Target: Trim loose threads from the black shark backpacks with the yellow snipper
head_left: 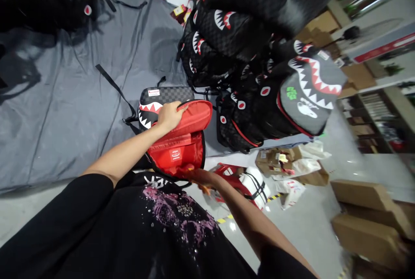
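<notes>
With the open backpack (191, 158) as the centre of your dial, it lies at the near edge of the grey cloth (81, 80), right in front of your black shirt (97, 231), its red lining turned up toward you. Your left hand (171, 117) sits just toward twelve o'clock of the bag's mouth, gripping the edge of the raised flap (196, 117) — fingers bent over the rim, the red inner side facing you. Your right hand (202, 178) is at about five o'clock, by the near rim of the opening; its fingers are blurred, so I cannot tell whether they are closed on the fabric or only beside it. Down in the bag you can see a pale printed label (175, 154) on the lining, and past your left hand the checked grey outside shows a toothed mouth print (149, 113) and a small white tag (154, 92). A black strap (115, 84) stretches out toward ten o'clock across the cloth. From one to two o'clock rises a heap of dark backpacks (233, 32) with the same teeth and red eye spots; a grey-fronted backpack (308, 93) leans between two and three. More dark bags (39, 2) lie at ten, well apart. Toward four o'clock, below the cloth, you have a red and white bundle (254, 184) — and, farther out, brown cardboard boxes (366, 235).
</notes>
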A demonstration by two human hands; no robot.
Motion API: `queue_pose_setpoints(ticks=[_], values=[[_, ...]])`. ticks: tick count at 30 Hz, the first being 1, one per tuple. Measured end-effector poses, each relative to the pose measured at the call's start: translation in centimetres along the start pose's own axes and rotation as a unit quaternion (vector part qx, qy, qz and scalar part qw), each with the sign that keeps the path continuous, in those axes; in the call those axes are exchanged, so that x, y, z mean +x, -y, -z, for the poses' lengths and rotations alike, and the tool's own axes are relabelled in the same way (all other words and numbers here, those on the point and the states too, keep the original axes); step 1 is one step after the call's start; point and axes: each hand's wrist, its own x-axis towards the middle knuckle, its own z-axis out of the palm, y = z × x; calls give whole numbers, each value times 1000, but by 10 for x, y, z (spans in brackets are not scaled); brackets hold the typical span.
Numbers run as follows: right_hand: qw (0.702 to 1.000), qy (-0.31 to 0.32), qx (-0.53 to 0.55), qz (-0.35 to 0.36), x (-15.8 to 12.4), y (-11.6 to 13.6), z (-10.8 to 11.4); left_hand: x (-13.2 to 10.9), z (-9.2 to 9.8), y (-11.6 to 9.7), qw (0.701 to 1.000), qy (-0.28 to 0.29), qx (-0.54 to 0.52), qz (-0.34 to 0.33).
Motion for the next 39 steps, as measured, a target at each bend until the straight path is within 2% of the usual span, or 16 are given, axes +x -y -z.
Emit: queue_pose_setpoints(ticks=[3,5,9,13,15,17,19,20,23,26,29,31,33,35,37,39], values=[[982,62,176,-22,10,2,-11,2,0,-5,1000,9,-9,-13],[954,38,297,-28,24,3,-10,3,2,-10,999,27,-14,-34],[859,-21,511,-8,57,15,-13,1,4,-17,996,51,-29,-69],[769,-11,636,55,71,28,-38,1,5,-17,994,43,-35,-90],[730,20,678,86,70,26,-53,4,6,-16,993,35,-39,-103],[681,78,718,118,67,19,-63,8,7,-16,991,34,-45,-121],[659,142,726,138,65,14,-66,11,7,-18,987,36,-50,-145],[661,169,717,140,64,12,-65,13,6,-18,986,38,-50,-157],[734,194,637,134,56,5,-53,16,3,-20,983,45,-35,-175],[819,188,529,121,37,-16,-33,16,2,-19,982,58,-25,-176],[889,140,434,48,11,-50,-9,13,5,-17,982,62,-32,-175],[898,64,434,20,-3,-71,6,10,7,-16,982,63,-34,-174],[883,-1,468,40,-13,-84,18,8,8,-16,981,67,-33,-176],[874,-24,482,65,-20,-90,27,6,8,-16,980,74,-28,-184],[895,-38,442,54,-25,-90,37,4,8,-18,979,79,-19,-189],[944,-81,320,14,-30,-86,49,2,8,-22,978,82,-10,-189]])
